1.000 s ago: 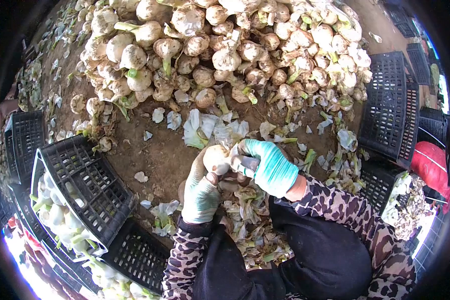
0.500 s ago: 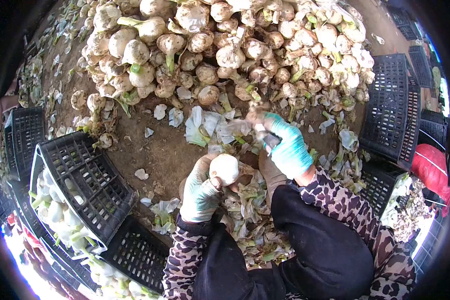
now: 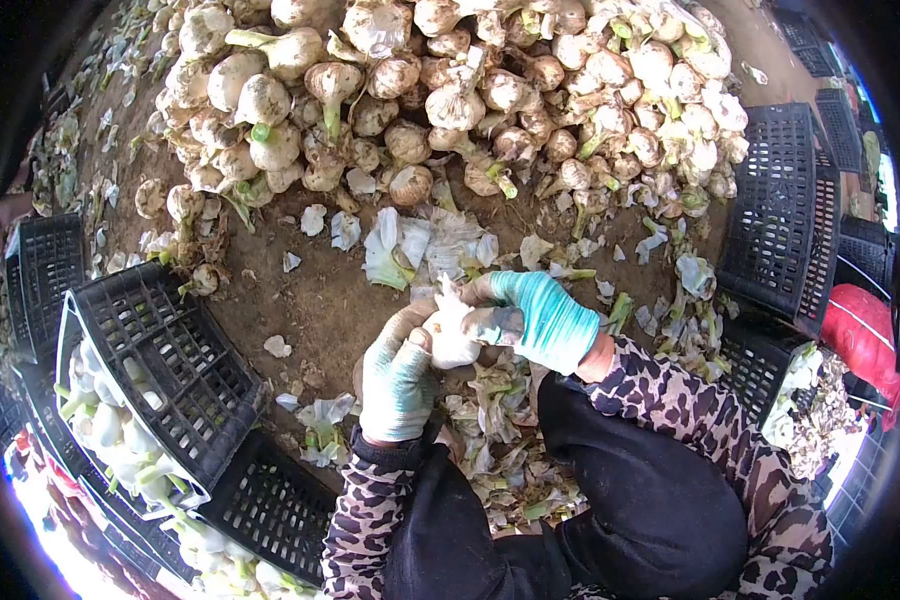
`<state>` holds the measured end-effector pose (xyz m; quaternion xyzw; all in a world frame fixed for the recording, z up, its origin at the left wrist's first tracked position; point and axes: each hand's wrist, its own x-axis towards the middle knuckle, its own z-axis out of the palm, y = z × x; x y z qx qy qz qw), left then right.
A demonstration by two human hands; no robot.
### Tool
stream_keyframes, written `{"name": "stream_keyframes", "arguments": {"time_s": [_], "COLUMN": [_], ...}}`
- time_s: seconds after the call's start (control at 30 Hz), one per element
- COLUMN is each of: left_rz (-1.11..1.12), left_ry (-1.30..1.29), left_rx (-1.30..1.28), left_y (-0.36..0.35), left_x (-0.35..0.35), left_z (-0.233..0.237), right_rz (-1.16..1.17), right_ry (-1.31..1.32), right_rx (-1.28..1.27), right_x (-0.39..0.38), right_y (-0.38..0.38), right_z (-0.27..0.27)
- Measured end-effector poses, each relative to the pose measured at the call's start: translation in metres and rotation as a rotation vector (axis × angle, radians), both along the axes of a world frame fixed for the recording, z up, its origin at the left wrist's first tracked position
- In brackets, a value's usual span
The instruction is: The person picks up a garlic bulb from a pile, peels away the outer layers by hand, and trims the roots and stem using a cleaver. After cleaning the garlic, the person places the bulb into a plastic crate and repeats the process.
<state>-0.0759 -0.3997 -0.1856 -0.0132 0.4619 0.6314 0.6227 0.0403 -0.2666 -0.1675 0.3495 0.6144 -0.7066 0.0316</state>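
A whitish garlic bulb (image 3: 453, 340) sits between my hands, low over the ground. My left hand (image 3: 398, 378), in a white and teal glove, is closed around its left side. From the right, my right hand (image 3: 542, 318) in a similar glove pinches the bulb's upper side with finger and thumb. A pale strip of skin or stem stands up at the top of the bulb. The far fingers of both hands are partly hidden. Below the hands, peeled skins (image 3: 505, 410) lie heaped between my legs.
A large heap of unpeeled garlic (image 3: 410, 90) spreads ahead. At left a tilted black crate (image 3: 185, 350) holds cleaned white bulbs (image 3: 120, 420). Black crates (image 3: 775, 220) and a red sack (image 3: 855, 330) stand at right. Loose skins (image 3: 395, 245) litter the dirt ahead.
My right hand has come down and left from beside the bulb and now grips it. My left hand keeps hold of the bulb at nearly the same place.
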Motion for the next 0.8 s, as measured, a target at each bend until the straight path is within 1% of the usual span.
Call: {"name": "stream_keyframes", "arguments": {"time_s": [0.07,0.13,0.17,0.23,0.37,0.43,0.47,0.53,0.57,0.6,0.7,0.77,0.8], "left_rz": [0.014,-0.023,-0.022,-0.035,-0.017,0.038,0.039,0.071,0.080,0.079,0.043,0.057,0.056], "left_ry": [0.013,0.006,0.006,-0.066,-0.106,-0.049,-0.049,0.080,0.160,0.160,0.182,-0.102,-0.103], "left_rx": [-0.003,-0.056,-0.057,-0.024,0.007,-0.016,-0.014,-0.028,-0.041,-0.042,-0.028,0.008,0.008], "left_y": [0.000,-0.003,-0.004,-0.005,-0.005,-0.004,-0.003,0.000,-0.002,-0.003,-0.008,-0.008,-0.008], "left_x": [0.001,-0.002,-0.003,-0.005,-0.005,-0.004,-0.002,0.001,0.002,0.002,-0.001,-0.002,-0.002], "left_z": [0.000,-0.002,-0.001,0.001,-0.003,-0.002,-0.002,-0.001,-0.008,-0.009,-0.008,-0.003,-0.004], "right_rz": [0.016,-0.215,-0.214,0.053,0.047,0.078,-0.065,0.076,0.037,0.036,0.043,-0.049,-0.095], "right_ry": [-0.015,0.246,0.246,0.073,0.111,-0.025,0.027,0.132,0.198,0.197,0.125,-0.038,-0.195], "right_rx": [-0.022,-0.409,-0.410,0.267,0.207,0.231,0.108,0.701,0.720,0.720,0.733,0.609,0.366], "right_x": [0.002,0.008,0.009,0.009,0.011,0.013,0.007,0.007,0.007,0.006,0.007,0.005,0.009], "right_y": [-0.003,-0.008,-0.007,-0.002,-0.001,-0.001,-0.007,-0.012,-0.013,-0.014,-0.016,-0.012,-0.006], "right_z": [-0.003,-0.012,-0.013,-0.010,-0.007,-0.003,0.009,0.004,0.001,0.000,-0.008,-0.019,-0.018]}}
